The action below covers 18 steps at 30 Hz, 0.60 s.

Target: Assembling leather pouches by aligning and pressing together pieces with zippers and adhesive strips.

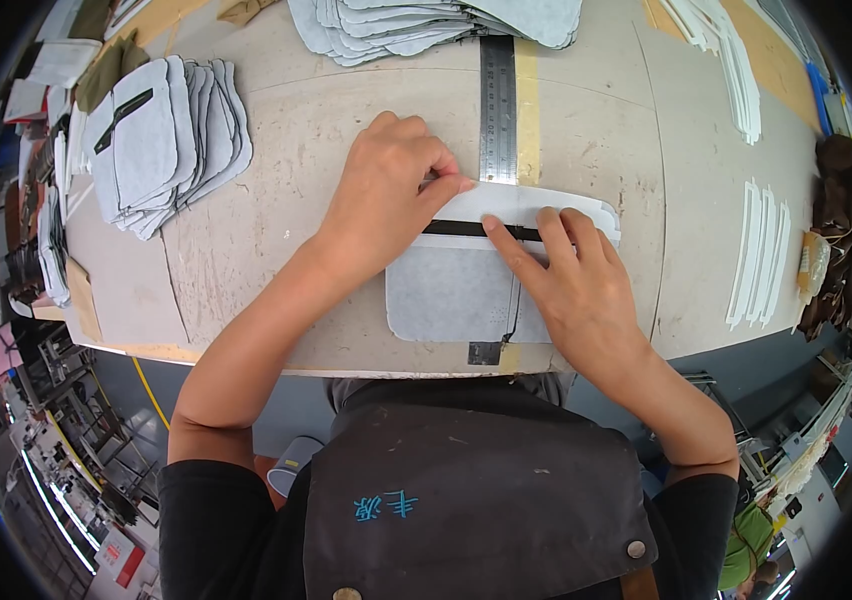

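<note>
The left hand (386, 195) arches knuckles-up, fingertips pinching the white strip (536, 205) above the grey felt panel (446, 295). The right hand (571, 275) lies flat, fingers extended and pressing the black zipper (466, 228), seemingly gripping nothing.

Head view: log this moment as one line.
left hand: pinching white strip | right hand: pressing zipper | grey panel: flat on table

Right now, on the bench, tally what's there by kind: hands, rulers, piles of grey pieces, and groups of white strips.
Hands: 2, the left hand and right hand, both on the grey piece with the zipper
Rulers: 1, the ruler
Grey piles: 2, the left pile and top pile
Strip groups: 2, the upper strips and lower strips
Total: 7
</note>
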### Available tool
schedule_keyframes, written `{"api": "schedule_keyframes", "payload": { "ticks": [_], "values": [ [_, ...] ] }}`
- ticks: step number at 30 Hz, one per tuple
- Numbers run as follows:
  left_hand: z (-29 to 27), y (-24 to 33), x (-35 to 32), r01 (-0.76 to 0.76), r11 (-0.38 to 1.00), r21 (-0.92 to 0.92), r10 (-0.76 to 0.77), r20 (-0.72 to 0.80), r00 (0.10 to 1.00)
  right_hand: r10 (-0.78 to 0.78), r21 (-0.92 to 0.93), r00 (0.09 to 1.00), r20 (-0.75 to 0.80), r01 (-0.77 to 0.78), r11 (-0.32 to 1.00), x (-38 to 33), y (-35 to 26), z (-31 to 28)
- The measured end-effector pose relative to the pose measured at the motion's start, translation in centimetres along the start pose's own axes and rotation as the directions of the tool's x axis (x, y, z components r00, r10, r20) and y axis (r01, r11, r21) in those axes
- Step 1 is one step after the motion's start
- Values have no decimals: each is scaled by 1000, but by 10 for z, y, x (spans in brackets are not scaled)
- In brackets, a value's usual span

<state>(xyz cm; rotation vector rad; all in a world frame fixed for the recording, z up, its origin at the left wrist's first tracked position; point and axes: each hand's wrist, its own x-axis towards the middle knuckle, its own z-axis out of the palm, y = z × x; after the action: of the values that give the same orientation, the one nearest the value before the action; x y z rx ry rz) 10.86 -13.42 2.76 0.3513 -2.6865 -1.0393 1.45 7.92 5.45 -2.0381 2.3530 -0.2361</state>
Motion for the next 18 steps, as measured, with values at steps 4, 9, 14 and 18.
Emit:
{"api": "schedule_keyframes", "payload": {
  "ticks": [4, 9, 14, 18],
  "values": [
    [1, -2, -2, -56, 998, -7, 56, -28, 998, -6, -15, 1000, 5, 6, 1000, -1, 0, 1],
    [5, -9, -8, -135, 991, 16, 136, -84, 987, -12, -29, 1000, 12, 12, 1000, -1, -1, 0],
    [1, -8, -16, -126, 990, 65, 135, -158, 978, -9, -37, 1000, 9, 9, 999, -2, -2, 0],
    [-10, -9, -33, -191, 969, 155, 206, -82, 975, 22, -21, 1000, 8, -22, 1000, -2, -2, 2]
  ]
}}
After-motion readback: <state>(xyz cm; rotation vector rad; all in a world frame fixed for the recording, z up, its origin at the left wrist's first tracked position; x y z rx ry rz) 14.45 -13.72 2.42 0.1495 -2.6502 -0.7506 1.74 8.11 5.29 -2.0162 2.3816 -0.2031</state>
